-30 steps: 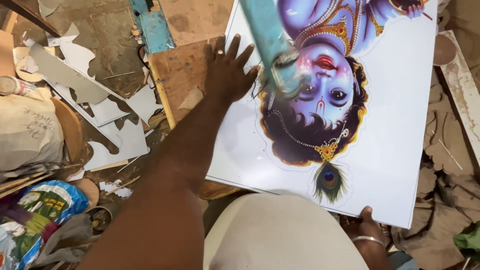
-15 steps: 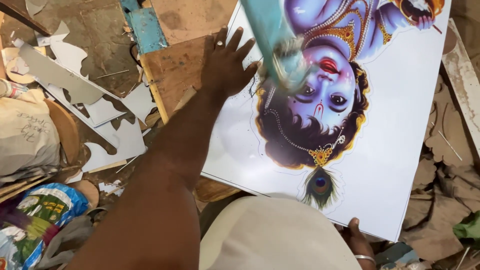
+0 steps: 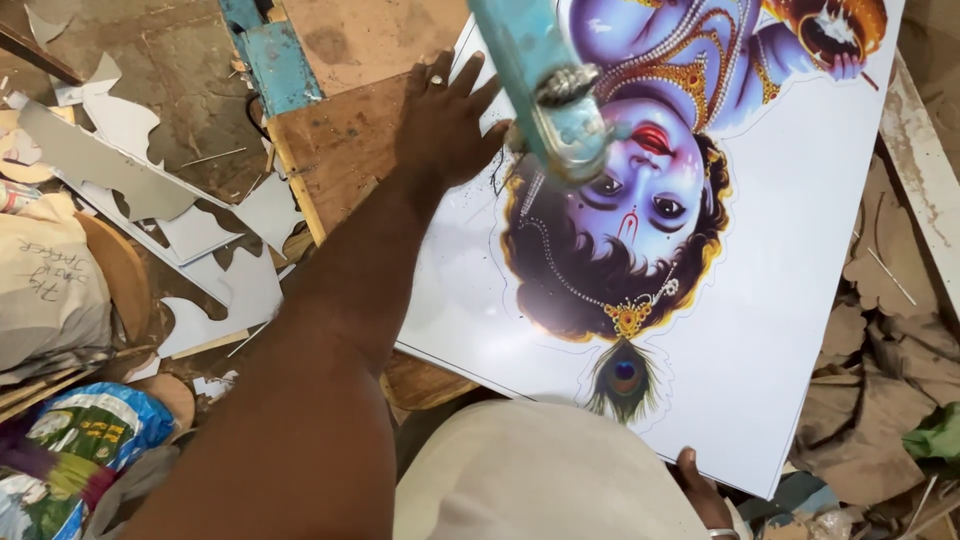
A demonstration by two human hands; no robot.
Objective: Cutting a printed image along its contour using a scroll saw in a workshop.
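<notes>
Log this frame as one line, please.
left hand: flat on white printed board | right hand: grips board's near edge | blue saw arm: over print | offcuts: left

A wooden workbench [image 3: 340, 150] carries the white printed board [image 3: 800, 300]; its far edge seems hidden.

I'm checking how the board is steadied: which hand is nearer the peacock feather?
Right. The right hand grips the board's near edge just below the peacock feather. The left hand presses flat on the board's far left side, well beyond the feather.
</notes>
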